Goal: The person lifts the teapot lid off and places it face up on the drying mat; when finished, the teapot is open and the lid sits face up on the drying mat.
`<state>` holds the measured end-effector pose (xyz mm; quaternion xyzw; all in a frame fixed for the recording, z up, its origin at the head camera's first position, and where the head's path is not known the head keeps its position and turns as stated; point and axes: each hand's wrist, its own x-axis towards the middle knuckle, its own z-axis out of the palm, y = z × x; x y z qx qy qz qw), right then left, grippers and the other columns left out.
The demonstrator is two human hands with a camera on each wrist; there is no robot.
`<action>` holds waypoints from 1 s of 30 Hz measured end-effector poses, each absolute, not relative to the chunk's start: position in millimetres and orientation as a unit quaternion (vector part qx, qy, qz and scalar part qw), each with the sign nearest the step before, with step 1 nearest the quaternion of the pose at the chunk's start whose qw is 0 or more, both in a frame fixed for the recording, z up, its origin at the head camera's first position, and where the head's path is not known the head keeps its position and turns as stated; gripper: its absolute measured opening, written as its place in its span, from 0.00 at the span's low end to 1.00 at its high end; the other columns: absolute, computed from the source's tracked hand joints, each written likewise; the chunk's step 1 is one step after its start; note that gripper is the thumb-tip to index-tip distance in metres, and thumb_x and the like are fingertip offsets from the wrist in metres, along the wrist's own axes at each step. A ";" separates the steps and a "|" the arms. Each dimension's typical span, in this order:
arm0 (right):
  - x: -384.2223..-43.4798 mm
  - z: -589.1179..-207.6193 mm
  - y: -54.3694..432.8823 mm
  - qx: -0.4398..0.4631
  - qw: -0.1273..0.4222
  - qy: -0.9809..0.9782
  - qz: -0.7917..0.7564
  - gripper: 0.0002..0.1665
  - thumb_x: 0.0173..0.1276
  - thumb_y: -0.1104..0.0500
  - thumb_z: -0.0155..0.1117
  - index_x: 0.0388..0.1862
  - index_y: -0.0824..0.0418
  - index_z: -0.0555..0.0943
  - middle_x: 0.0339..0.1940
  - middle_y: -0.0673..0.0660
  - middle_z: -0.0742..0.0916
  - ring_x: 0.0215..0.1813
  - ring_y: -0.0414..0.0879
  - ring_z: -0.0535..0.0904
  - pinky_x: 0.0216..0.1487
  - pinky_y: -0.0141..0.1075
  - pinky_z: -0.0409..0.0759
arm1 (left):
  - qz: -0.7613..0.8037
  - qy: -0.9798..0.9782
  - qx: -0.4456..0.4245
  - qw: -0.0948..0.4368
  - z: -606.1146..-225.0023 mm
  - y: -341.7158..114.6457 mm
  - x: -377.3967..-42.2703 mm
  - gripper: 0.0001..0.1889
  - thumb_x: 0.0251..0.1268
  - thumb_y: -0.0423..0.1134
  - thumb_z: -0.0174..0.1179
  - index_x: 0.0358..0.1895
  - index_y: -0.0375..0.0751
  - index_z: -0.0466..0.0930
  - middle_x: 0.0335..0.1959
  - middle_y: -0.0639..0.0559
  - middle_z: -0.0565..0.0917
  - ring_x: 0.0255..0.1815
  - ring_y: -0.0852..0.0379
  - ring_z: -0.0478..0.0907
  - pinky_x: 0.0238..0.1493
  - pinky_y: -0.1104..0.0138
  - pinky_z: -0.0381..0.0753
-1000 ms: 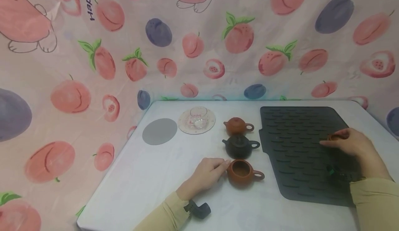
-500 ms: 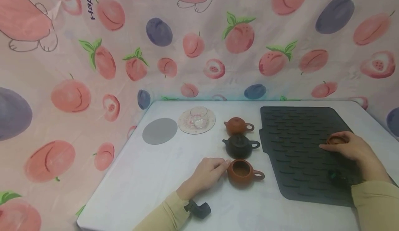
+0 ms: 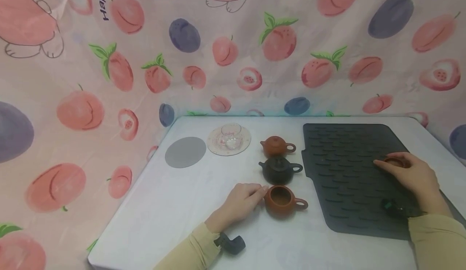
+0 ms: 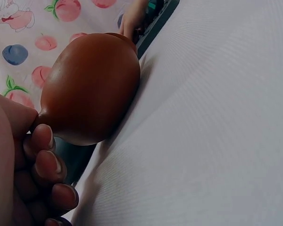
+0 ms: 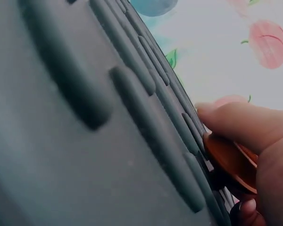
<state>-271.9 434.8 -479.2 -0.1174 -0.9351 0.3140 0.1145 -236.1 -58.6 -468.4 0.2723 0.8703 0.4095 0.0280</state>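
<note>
My left hand [image 3: 241,203] pinches the short spout of a lidless reddish-brown teapot [image 3: 283,209] on the white table. In the left wrist view the teapot's rounded body [image 4: 92,84] fills the upper middle, with thumb and fingertips at its spout. On the right, my right hand [image 3: 415,173] holds a small reddish-brown teapot lid [image 3: 396,162] between thumb and fingers, low over a dark ridged mat [image 3: 349,189]. The right wrist view shows the lid's hollow inner side [image 5: 233,162] beside the thumb, close to the mat; the fingers behind it are mostly hidden.
Behind the lidless teapot stand a black lidded teapot [image 3: 278,171] and a smaller orange-brown one [image 3: 276,146], in a row. Farther left, a clear glass [image 3: 231,136] sits on a patterned round plate [image 3: 214,143], with a grey disc [image 3: 185,152] beside it. A fruit-print cloth [image 3: 218,31] hangs behind.
The lid has turned a little in my right hand, which shifts slightly over the mat. My left hand keeps its pinch on the teapot's spout, and the teapots stay put.
</note>
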 end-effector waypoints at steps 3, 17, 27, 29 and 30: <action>-270.9 -481.2 434.5 -0.116 0.123 -0.934 0.315 0.46 0.68 0.35 0.68 0.65 0.72 0.72 0.57 0.77 0.81 0.60 0.72 0.72 0.59 0.70 0.62 | 0.409 0.870 0.274 0.029 -468.8 -59.4 -236.6 0.27 0.83 0.56 0.45 0.23 0.48 0.79 0.17 0.64 0.74 0.23 0.64 0.71 0.28 0.70 0.68; -265.2 -478.8 432.7 -0.169 0.105 -0.926 0.322 0.50 0.70 0.31 0.61 0.68 0.72 0.69 0.65 0.78 0.72 0.65 0.74 0.67 0.60 0.70 0.63 | 0.402 0.871 0.280 0.024 -469.8 -59.1 -239.1 0.27 0.82 0.56 0.46 0.23 0.49 0.79 0.16 0.64 0.73 0.23 0.64 0.71 0.27 0.71 0.68; -269.9 -462.5 424.9 -0.203 0.175 -0.915 0.302 0.43 0.75 0.35 0.51 0.62 0.74 0.73 0.61 0.80 0.73 0.65 0.75 0.66 0.63 0.67 0.63 | 0.400 0.872 0.281 0.003 -473.3 -58.5 -239.7 0.27 0.82 0.59 0.45 0.21 0.53 0.76 0.17 0.65 0.73 0.23 0.65 0.70 0.27 0.71 0.68; -272.4 -455.3 419.4 -0.189 0.189 -0.920 0.286 0.42 0.75 0.36 0.50 0.61 0.74 0.73 0.60 0.81 0.72 0.65 0.77 0.65 0.63 0.67 0.62 | 0.402 0.872 0.278 -0.001 -473.4 -58.7 -239.6 0.28 0.82 0.59 0.44 0.22 0.53 0.78 0.18 0.65 0.74 0.24 0.66 0.72 0.29 0.71 0.71; -273.9 -450.8 415.1 -0.180 0.194 -0.923 0.279 0.41 0.75 0.36 0.50 0.61 0.74 0.73 0.60 0.81 0.72 0.65 0.77 0.64 0.63 0.68 0.61 | 0.403 0.873 0.275 0.000 -473.3 -58.9 -239.4 0.28 0.82 0.60 0.44 0.22 0.52 0.79 0.18 0.66 0.75 0.25 0.66 0.72 0.30 0.71 0.72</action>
